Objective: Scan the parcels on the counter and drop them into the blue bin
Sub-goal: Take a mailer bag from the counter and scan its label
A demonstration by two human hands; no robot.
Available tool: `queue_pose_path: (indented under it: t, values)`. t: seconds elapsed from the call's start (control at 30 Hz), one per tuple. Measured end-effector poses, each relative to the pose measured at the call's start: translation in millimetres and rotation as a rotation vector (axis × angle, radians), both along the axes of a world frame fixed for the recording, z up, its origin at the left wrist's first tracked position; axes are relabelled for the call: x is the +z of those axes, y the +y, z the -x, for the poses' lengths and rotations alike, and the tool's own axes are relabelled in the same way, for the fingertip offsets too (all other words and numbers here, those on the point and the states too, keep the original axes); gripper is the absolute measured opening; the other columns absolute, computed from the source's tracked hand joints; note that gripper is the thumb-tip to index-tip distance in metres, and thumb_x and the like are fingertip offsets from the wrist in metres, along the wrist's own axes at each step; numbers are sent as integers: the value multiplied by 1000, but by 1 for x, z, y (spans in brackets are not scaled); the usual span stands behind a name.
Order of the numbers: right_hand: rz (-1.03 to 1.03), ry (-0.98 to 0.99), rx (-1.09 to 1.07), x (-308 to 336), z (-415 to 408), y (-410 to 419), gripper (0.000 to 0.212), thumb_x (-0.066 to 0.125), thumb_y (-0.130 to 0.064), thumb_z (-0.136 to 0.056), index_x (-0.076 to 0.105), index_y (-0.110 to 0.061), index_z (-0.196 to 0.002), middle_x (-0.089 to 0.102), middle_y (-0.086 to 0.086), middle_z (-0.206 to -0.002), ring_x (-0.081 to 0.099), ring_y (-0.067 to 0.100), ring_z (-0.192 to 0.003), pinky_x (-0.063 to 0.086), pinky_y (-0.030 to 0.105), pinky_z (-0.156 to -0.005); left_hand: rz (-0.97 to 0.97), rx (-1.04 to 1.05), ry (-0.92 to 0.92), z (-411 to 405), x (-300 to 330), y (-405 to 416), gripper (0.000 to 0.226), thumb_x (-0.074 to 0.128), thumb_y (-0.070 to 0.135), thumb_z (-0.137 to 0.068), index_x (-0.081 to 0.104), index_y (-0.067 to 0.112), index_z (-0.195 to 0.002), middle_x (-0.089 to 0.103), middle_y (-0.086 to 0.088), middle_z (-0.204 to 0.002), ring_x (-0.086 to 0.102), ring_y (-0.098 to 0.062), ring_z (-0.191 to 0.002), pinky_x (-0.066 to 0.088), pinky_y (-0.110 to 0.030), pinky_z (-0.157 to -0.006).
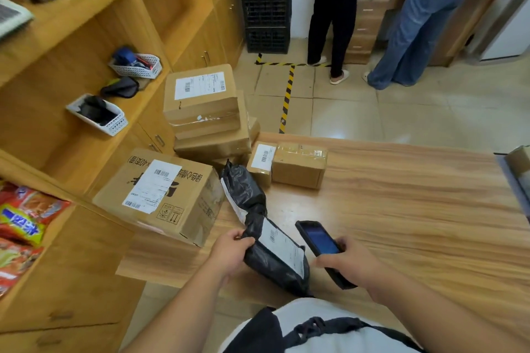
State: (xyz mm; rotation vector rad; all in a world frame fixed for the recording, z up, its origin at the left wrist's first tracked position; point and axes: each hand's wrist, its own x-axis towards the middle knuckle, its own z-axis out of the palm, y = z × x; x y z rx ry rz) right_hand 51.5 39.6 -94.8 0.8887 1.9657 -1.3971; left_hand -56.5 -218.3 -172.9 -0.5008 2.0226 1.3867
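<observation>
My left hand (231, 252) grips the upper edge of a black plastic mailer (272, 264) with a white barcode label, held just above the wooden counter (401, 209). My right hand (348, 262) holds a black handheld scanner (319, 241), its blue screen lit, right beside the mailer's label. A second black mailer (243, 189) lies behind it. Several cardboard parcels sit at the counter's left end: a large printed box (160, 195), a stack of boxes (203, 112) and two small boxes (298, 165). No blue bin is in view.
Wooden shelving (71, 66) with white baskets runs along the left. Snack bags (20, 223) lie on a lower shelf. Two people (401, 23) stand beyond the counter by a desk. Black crates (265, 3) are stacked against the far wall. Yellow-black tape marks the tiled floor.
</observation>
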Motion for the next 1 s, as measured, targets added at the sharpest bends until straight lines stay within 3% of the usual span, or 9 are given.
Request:
queue_pose_path:
  t: [0.33, 0.5, 0.7, 0.87, 1.0]
  values:
    - [-56, 42, 117, 9, -10, 19, 55, 90, -40, -71, 57, -25, -112, 69, 5, -104, 70, 21, -88, 55, 30, -66, 107, -25, 238, 13, 56, 31, 11, 63, 23, -103, 73, 27, -100, 78, 5, -101, 72, -19, -98, 61, -48, -91]
    - [-180, 100, 280, 14, -14, 26, 67, 86, -50, -56, 55, -30, -111, 67, 0, -102, 70, 21, -91, 61, 42, -85, 149, -96, 337, 24, 72, 40, 9, 62, 28, -104, 70, 30, -103, 77, 5, -99, 73, -18, -95, 63, -49, -87]
    - [-252, 153, 380, 20, -17, 34, 66, 84, -46, -60, 56, -28, -117, 66, -2, -98, 68, 17, -86, 59, 37, -77, 169, -194, 382, 32, 79, 50, 9, 61, 27, -105, 70, 29, -104, 77, 6, -100, 74, -16, -94, 64, -45, -85]
    - [-246, 167, 352, 20, -18, 36, 69, 84, -48, -57, 57, -27, -117, 66, 0, -101, 69, 20, -89, 60, 41, -79, 133, -204, 355, 36, 81, 54, 9, 61, 26, -105, 70, 27, -106, 78, 4, -100, 74, -17, -96, 64, -45, -86]
    - [-227, 167, 318, 19, -20, 38, 63, 85, -44, -64, 57, -24, -116, 65, 1, -102, 68, 21, -90, 57, 37, -76, 133, -203, 351, 36, 81, 55, 10, 60, 25, -106, 70, 26, -108, 77, 3, -101, 74, -17, -96, 64, -43, -84]
